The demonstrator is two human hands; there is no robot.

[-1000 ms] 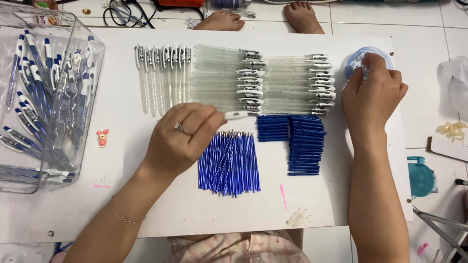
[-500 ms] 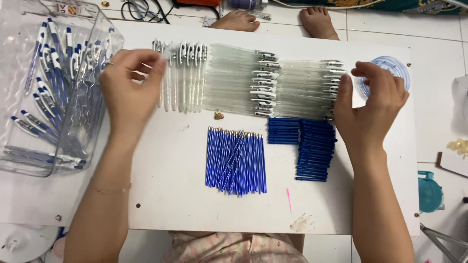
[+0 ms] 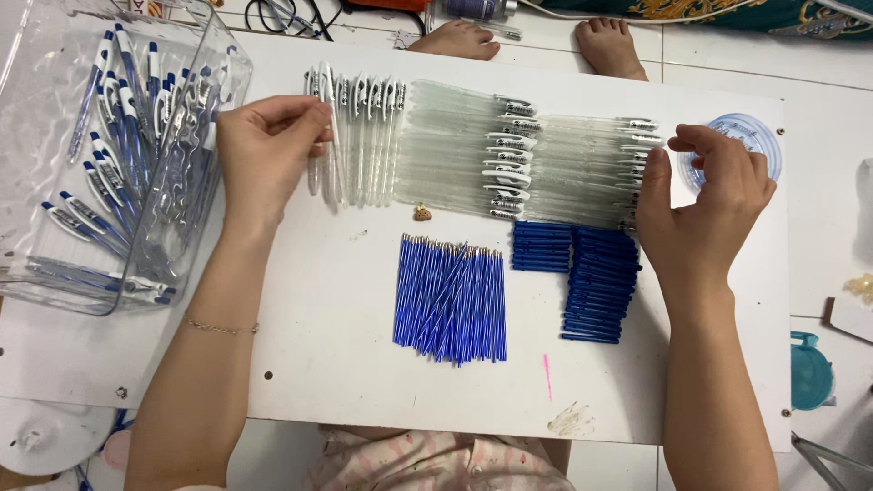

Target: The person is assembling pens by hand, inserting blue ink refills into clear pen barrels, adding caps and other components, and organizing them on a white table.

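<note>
Pinching a light, stiff, slippery pen tube by its middle near the surface's far left corner, the left hand grips it while the right hand hovers half open, holding nothing.

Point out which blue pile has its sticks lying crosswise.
The dark caps, right of centre: stacked sideways, near the right hand. The refills run lengthwise.
</note>
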